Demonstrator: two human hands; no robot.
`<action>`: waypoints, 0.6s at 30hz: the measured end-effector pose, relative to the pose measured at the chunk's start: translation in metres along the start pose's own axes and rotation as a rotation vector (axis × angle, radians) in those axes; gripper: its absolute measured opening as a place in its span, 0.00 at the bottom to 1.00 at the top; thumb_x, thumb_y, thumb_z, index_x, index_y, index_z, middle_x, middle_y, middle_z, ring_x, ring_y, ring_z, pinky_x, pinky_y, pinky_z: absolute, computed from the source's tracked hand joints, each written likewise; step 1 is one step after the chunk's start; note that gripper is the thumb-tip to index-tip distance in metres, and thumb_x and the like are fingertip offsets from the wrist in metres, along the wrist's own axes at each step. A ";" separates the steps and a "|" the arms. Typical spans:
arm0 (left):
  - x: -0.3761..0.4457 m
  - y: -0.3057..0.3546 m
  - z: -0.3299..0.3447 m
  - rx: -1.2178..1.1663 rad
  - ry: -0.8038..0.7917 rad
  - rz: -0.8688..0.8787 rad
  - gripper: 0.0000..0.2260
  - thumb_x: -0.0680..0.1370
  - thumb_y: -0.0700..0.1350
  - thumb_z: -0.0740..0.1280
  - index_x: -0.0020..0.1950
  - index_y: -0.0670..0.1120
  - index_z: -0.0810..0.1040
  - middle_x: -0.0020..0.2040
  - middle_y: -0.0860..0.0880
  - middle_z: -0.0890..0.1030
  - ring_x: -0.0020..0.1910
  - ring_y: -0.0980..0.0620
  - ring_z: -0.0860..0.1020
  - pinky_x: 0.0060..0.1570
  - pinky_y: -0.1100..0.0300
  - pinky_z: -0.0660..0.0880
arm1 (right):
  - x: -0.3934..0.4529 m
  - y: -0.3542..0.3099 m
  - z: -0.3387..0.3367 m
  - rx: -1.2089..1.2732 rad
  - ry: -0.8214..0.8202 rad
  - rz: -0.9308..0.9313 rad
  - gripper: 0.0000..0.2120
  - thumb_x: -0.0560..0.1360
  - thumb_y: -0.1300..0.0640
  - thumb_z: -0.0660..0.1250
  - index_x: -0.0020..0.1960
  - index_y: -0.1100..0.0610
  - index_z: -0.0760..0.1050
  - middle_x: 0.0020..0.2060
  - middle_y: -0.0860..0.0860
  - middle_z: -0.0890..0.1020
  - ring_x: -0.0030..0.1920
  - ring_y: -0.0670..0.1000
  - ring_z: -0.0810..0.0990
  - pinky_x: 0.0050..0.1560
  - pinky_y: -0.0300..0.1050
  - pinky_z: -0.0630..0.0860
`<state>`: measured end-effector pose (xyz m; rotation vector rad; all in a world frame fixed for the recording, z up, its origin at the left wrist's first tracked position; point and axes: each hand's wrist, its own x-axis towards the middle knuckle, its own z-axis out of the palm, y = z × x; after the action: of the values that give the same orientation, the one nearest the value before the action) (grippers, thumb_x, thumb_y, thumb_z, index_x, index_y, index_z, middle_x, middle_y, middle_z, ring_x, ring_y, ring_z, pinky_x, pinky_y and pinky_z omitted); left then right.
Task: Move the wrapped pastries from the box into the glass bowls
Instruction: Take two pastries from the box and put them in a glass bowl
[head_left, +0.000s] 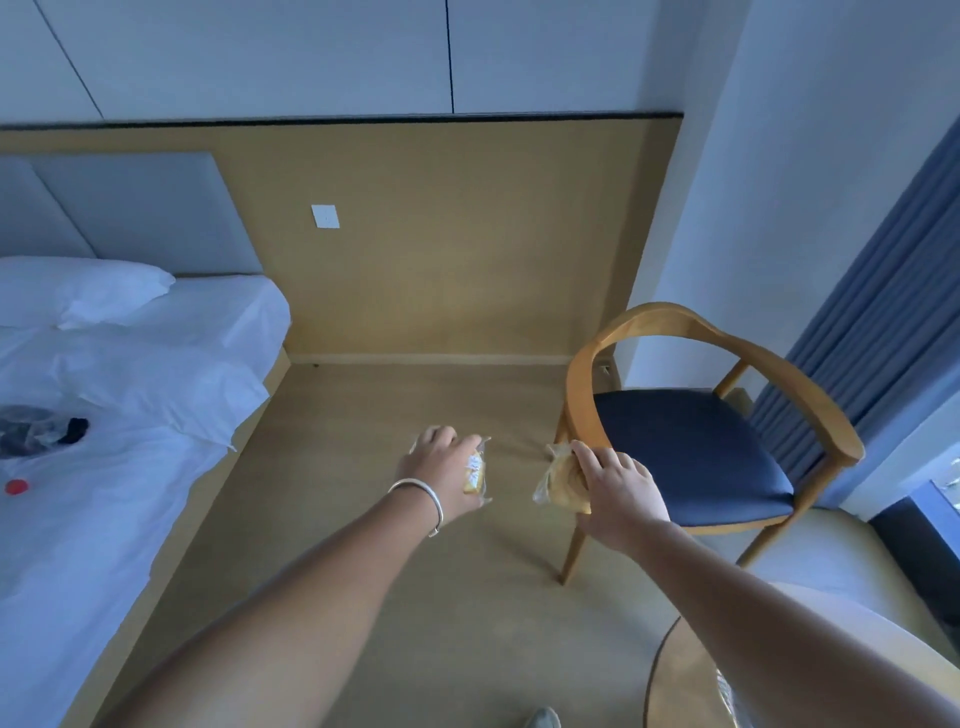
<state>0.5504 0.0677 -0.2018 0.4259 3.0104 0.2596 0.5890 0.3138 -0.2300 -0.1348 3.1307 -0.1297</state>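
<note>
Yellow wrapped pastries mid-carry: left hand grips one, right hand another; bowls unseen, probably five o'clock, so she must turn.

A single head-worn wide-angle camera looked forward and down along both outstretched arms, toward the far wall, with a bed left and a chair right.

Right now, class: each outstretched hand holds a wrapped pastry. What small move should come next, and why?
Probably bring both down toward the round table. The left hand and right hand each grip a wrapped pastry over bare floor; no glass bowl shows.
</note>
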 end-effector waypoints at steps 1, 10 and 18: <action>0.017 0.006 -0.005 0.011 -0.008 0.015 0.33 0.66 0.63 0.72 0.68 0.57 0.66 0.60 0.52 0.69 0.65 0.48 0.63 0.54 0.51 0.74 | 0.012 0.011 -0.002 0.005 0.000 0.012 0.43 0.69 0.47 0.70 0.76 0.48 0.50 0.64 0.49 0.70 0.66 0.53 0.68 0.69 0.47 0.64; 0.146 0.098 -0.008 0.045 -0.022 0.240 0.33 0.67 0.62 0.72 0.69 0.56 0.67 0.59 0.51 0.69 0.64 0.48 0.63 0.55 0.55 0.70 | 0.053 0.117 -0.011 0.037 0.070 0.191 0.44 0.69 0.45 0.72 0.76 0.47 0.50 0.66 0.49 0.70 0.66 0.53 0.68 0.67 0.49 0.66; 0.210 0.237 0.030 0.105 -0.096 0.603 0.35 0.67 0.65 0.72 0.69 0.55 0.65 0.59 0.50 0.70 0.63 0.47 0.64 0.62 0.52 0.67 | -0.015 0.226 -0.011 0.062 0.066 0.544 0.43 0.70 0.47 0.71 0.76 0.48 0.50 0.66 0.49 0.70 0.66 0.54 0.69 0.68 0.49 0.66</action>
<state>0.4161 0.3562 -0.2025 1.3090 2.7280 0.1123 0.5844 0.5400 -0.2374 0.7255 3.0849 -0.2258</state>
